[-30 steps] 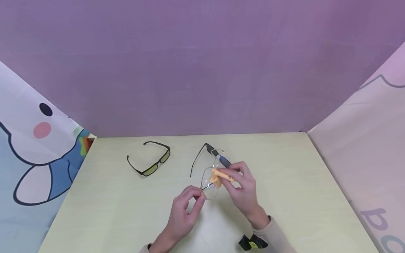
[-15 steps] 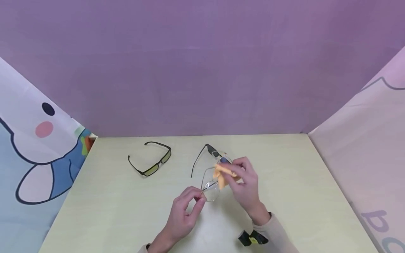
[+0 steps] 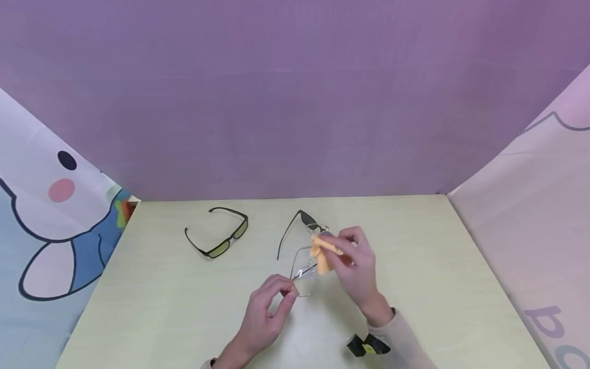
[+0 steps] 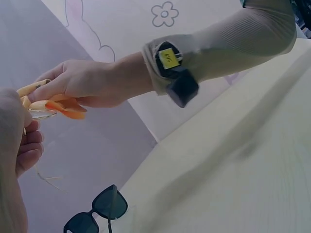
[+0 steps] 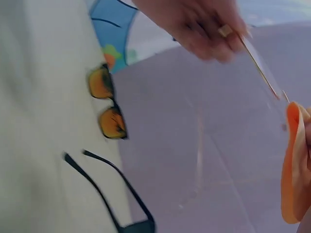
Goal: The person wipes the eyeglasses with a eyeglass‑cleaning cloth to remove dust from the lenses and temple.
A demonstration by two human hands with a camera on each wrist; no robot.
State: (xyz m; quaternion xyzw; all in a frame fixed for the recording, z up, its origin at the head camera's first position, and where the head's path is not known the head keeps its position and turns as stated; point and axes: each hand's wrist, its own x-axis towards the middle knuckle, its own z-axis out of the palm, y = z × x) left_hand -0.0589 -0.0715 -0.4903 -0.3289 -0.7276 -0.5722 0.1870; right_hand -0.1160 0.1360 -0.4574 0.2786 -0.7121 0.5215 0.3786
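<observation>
My left hand (image 3: 266, 312) pinches the thin-rimmed clear eyeglasses (image 3: 308, 295) at one end of the frame, holding them above the table. An orange cloth (image 3: 324, 262) is pinched in my right hand (image 3: 359, 266), folded over the far lens, so that part of the lens is hidden. In the right wrist view the gold rim (image 5: 260, 73) runs from my left fingers toward the cloth (image 5: 291, 165). Behind the hands lie dark sunglasses (image 3: 308, 219), partly covered by the eyeglasses and the right hand.
Black-framed glasses with yellowish lenses (image 3: 218, 249) lie unfolded on the left of the pale table (image 3: 175, 307). A black wrist camera (image 3: 367, 346) sits on the right sleeve. A purple curtain (image 3: 295, 102) rises behind the table, with printed cloths at both sides.
My right hand has moved slightly up and right with the orange cloth, along the far lens. The left hand keeps its pinch and has shifted slightly down. Both other pairs lie still.
</observation>
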